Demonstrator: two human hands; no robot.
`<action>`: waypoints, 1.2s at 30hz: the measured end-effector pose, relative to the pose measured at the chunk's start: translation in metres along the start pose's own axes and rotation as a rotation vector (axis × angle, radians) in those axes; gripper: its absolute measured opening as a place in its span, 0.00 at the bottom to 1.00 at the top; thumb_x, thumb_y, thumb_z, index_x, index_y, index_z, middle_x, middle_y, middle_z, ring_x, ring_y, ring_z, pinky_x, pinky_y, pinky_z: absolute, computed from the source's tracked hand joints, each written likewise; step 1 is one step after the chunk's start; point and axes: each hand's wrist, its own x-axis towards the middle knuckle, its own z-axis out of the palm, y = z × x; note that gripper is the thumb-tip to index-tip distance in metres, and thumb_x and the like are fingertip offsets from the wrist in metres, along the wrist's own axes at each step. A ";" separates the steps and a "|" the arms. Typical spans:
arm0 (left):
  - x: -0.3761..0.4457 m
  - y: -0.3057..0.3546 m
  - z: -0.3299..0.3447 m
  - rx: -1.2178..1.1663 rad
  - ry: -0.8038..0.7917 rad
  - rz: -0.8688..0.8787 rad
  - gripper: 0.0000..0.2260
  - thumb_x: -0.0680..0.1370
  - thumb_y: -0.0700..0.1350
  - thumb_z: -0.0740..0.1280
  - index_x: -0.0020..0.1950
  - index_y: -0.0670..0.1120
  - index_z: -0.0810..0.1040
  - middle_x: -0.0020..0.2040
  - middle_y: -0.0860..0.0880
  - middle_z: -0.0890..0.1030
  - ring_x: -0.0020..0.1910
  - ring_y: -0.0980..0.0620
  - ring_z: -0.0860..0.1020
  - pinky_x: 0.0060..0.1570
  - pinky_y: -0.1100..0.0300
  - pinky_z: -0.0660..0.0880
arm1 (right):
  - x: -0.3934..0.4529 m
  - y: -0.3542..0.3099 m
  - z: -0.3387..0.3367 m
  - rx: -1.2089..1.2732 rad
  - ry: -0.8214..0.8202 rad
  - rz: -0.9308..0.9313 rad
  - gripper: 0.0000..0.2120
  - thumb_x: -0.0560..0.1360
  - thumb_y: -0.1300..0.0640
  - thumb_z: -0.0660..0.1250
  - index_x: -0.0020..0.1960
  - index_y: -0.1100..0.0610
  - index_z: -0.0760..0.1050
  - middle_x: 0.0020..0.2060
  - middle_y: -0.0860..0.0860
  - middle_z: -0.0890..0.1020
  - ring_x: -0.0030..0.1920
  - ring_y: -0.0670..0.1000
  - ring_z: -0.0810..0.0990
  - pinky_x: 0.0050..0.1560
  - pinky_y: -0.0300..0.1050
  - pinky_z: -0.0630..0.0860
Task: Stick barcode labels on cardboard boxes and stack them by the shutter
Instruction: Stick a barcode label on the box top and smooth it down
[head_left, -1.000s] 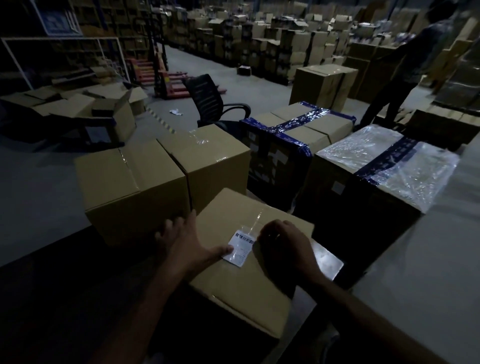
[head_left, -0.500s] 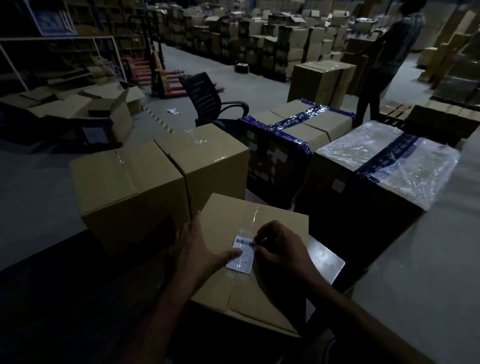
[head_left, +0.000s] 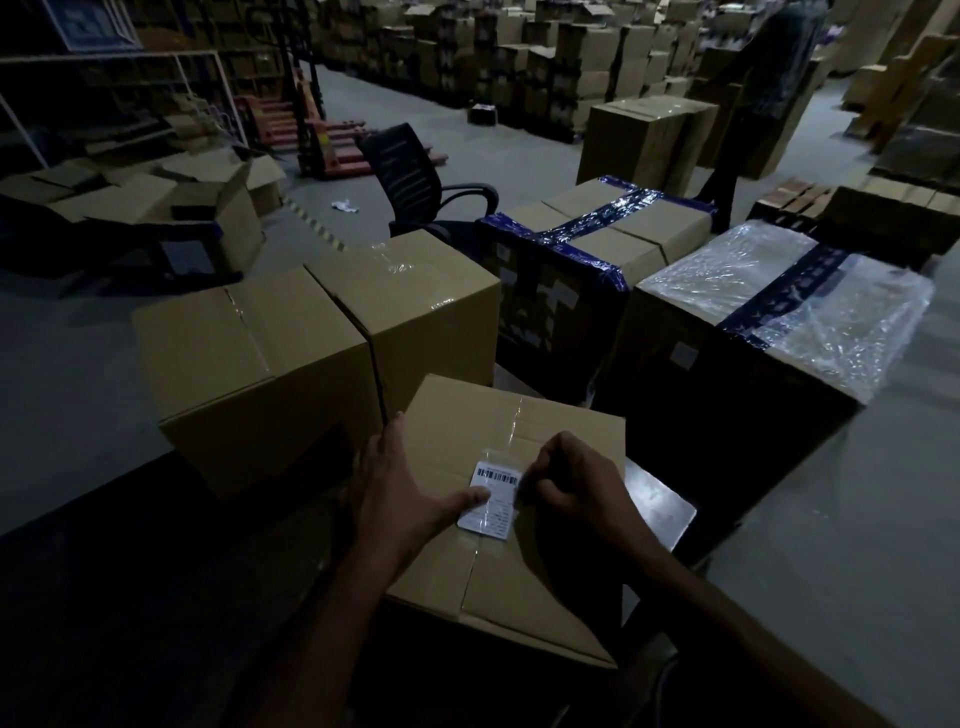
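head view: small white rectangular barcode label (head_left: 492, 500) lying on top of the nearest brown cardboard box (head_left: 524, 582), over its taped centre seam. left hand (head_left: 402, 496) spread flat on the box top, thumb pressing the label's left edge. right hand (head_left: 574, 488) curled, fingertips pinching at the label's right edge. just behind, two more plain brown cardboard boxes (head_left: 311, 353) side by side; right of those, a blue-taped carton (head_left: 597, 244) and a plastic-wrapped carton (head_left: 779, 301).
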 end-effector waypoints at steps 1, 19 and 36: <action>0.000 0.000 0.000 -0.001 0.001 0.000 0.59 0.58 0.71 0.77 0.80 0.55 0.50 0.77 0.49 0.61 0.74 0.47 0.61 0.69 0.45 0.63 | 0.000 0.000 0.000 0.008 0.009 -0.003 0.10 0.73 0.64 0.69 0.44 0.50 0.71 0.40 0.49 0.85 0.43 0.44 0.85 0.45 0.48 0.82; 0.000 -0.003 0.001 -0.018 -0.009 -0.006 0.60 0.56 0.74 0.74 0.80 0.56 0.50 0.77 0.49 0.61 0.74 0.46 0.62 0.69 0.43 0.65 | -0.005 -0.001 0.010 -0.043 0.075 0.010 0.11 0.72 0.65 0.67 0.46 0.51 0.70 0.45 0.47 0.83 0.46 0.42 0.82 0.44 0.47 0.81; 0.001 -0.004 0.002 -0.023 -0.005 0.007 0.59 0.58 0.71 0.76 0.80 0.55 0.50 0.76 0.47 0.62 0.73 0.46 0.63 0.68 0.46 0.65 | -0.006 -0.003 0.009 0.020 0.074 0.015 0.15 0.73 0.64 0.68 0.42 0.46 0.68 0.43 0.49 0.84 0.44 0.46 0.84 0.43 0.51 0.82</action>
